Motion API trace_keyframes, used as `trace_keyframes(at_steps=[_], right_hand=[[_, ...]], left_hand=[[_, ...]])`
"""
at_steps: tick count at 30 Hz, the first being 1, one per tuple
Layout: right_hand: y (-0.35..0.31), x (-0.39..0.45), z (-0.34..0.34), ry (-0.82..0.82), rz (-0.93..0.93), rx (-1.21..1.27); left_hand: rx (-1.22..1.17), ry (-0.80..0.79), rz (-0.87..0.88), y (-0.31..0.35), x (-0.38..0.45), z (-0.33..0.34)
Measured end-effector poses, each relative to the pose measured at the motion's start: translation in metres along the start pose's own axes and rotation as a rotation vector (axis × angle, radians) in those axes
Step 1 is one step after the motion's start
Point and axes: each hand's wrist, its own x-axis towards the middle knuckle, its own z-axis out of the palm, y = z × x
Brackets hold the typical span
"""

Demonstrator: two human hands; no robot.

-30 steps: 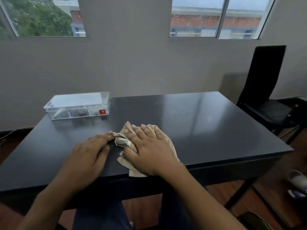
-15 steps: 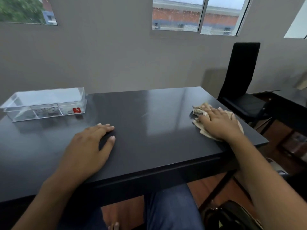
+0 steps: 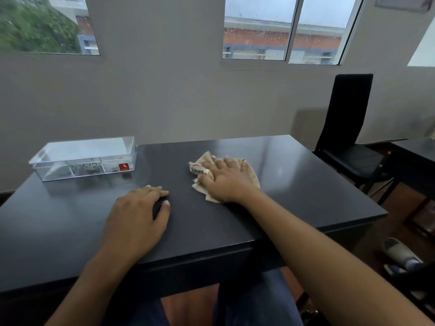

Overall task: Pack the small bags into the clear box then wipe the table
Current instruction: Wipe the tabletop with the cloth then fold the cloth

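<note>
A beige cloth (image 3: 203, 162) with a printed label lies on the dark table (image 3: 294, 184), right of centre. My right hand (image 3: 224, 178) lies flat on top of it, fingers spread, pressing it down. My left hand (image 3: 138, 215) rests palm down on the bare tabletop near the front edge and holds nothing. The clear box (image 3: 84, 158) stands lidded at the far left corner, with small dark-patterned bags visible through its front wall and a red sticker on it.
A black chair (image 3: 348, 137) stands at the table's right end, with a second dark table (image 3: 416, 149) beyond it. A slipper (image 3: 397, 252) lies on the wooden floor at the right. A grey wall with windows runs behind the table.
My right hand slid the cloth from the near centre out to the right edge, and now it is back toward the middle, farther from me. My left hand has stayed in place.
</note>
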Motion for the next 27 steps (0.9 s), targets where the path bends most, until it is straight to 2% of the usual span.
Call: trace_keyframes(at_steps=[4,12,15,20,24,27], right_hand=[[0.001,-0.052,0.004,0.05,-0.102,0.007],[0.043,-0.123,-0.004,0.103,-0.007,-0.013],[0.088,-0.136,-0.016,0.096,0.091,-0.008],[0.169,-0.143,-0.036,0.155,0.403,-0.037],[0.193,-0.117,-0.046,0.114,0.525,-0.03],[0.194,-0.08,-0.055,0.069,0.537,-0.011]], left_hand=[[-0.088,0.026,0.014,0.015,0.002,0.003],[-0.143,-0.039,0.114,0.061,0.022,0.027],[-0.138,-0.08,0.139,0.062,0.022,0.03],[-0.141,-0.14,0.151,0.044,0.025,0.025],[-0.127,-0.139,0.113,0.018,0.031,0.017],[-0.102,-0.137,0.09,0.0,0.03,0.01]])
